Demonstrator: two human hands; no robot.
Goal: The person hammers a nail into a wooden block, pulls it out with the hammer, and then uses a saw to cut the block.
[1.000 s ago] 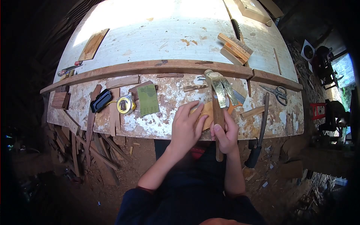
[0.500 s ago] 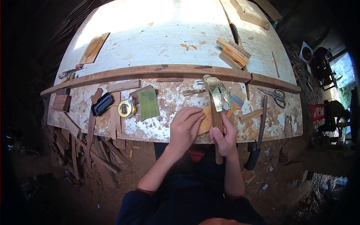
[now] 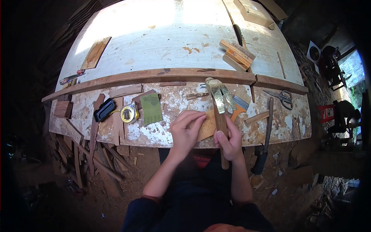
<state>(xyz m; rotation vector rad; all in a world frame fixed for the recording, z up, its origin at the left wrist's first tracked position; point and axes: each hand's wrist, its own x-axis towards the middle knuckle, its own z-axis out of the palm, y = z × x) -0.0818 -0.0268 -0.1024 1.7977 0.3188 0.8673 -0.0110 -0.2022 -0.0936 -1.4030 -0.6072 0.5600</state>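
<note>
A claw hammer [image 3: 220, 120] with a wooden handle and a shiny, split metal head is in my right hand [image 3: 229, 141], its head pointing away from me. My left hand [image 3: 187, 129] has thumb and forefinger tips pressed together above a tan sheet [image 3: 208, 125] with rows of dots and a toothed edge. Anything inside that pinch is too small or hidden to make out. The hammer handle covers part of the sheet. Just beyond my right hand lies a paintbrush [image 3: 239, 107] with an orange handle and metal ferrule.
Left of my hands are green sandpaper [image 3: 151, 109], a tape measure [image 3: 129, 113] and a black case [image 3: 104, 110]. Scissors [image 3: 284, 99] and a dark-handled tool [image 3: 266, 135] lie right. A long wooden beam [image 3: 154, 76] crosses the bench; a saw blade [image 3: 238, 34] protrudes behind it.
My left hand's fingers have drawn into a tighter pinch and uncovered more of the dotted sheet. My right hand keeps hold of the hammer. The view has shifted slightly.
</note>
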